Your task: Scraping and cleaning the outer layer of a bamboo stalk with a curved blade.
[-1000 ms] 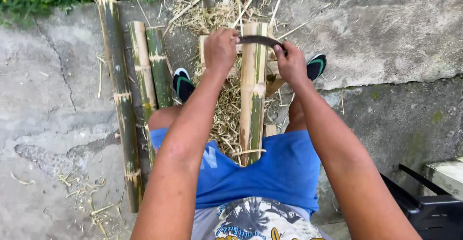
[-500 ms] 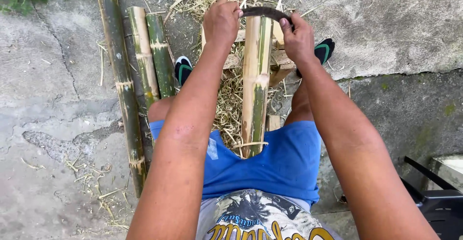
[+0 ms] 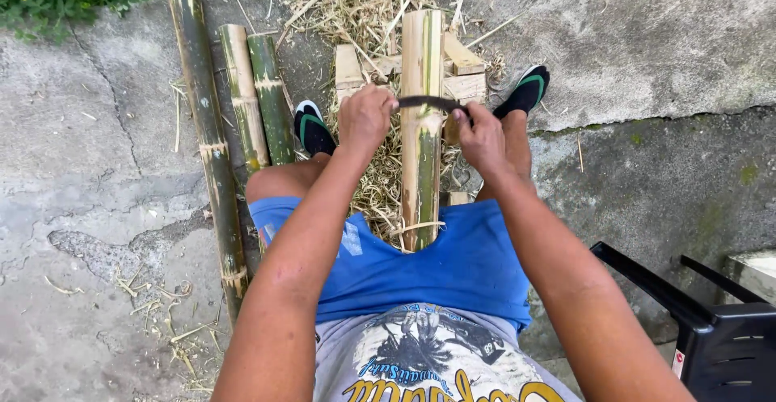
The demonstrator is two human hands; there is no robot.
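- Down the pole the blade (image 3: 432, 102) has come since half a second ago, when it sat near the far tip; both hands now work closer to the body.
- Left hand (image 3: 365, 117) is fisted tight around one end of the dark curved blade; right hand (image 3: 482, 137) clamps the other end, knuckles up.
- Blade lies straight across the bamboo pole (image 3: 423, 127), touching its pale, stripped face.
- Pole runs from 12 o'clock, where it rests on a wooden block stand (image 3: 453, 75), back to 6 o'clock between the thighs, its near end against blue shorts (image 3: 453, 260).
- Judgement: a good pull keeps both fists level, so the edge bites evenly and skims the skin rather than digging at the node.
- Judgement: wrists should stay outside the pole's line, and the stroke should end short of the lap, since the edge travels toward the body.
- Shavings (image 3: 380, 184) heap under the pole, from 12 to 7 o'clock.
- Feet in dark sandals brace at 10 o'clock (image 3: 311, 127) and 1 o'clock (image 3: 525, 91).
- Three spare poles (image 3: 242, 103), green and unpeeled, lie side by side at 9 to 10 o'clock on cracked concrete (image 3: 89, 176).
- Black plastic chair (image 3: 711, 329) stands at 4 o'clock, well apart from the right elbow.
- Judgement: loose shavings and the block stand could let the pole shift mid-stroke.
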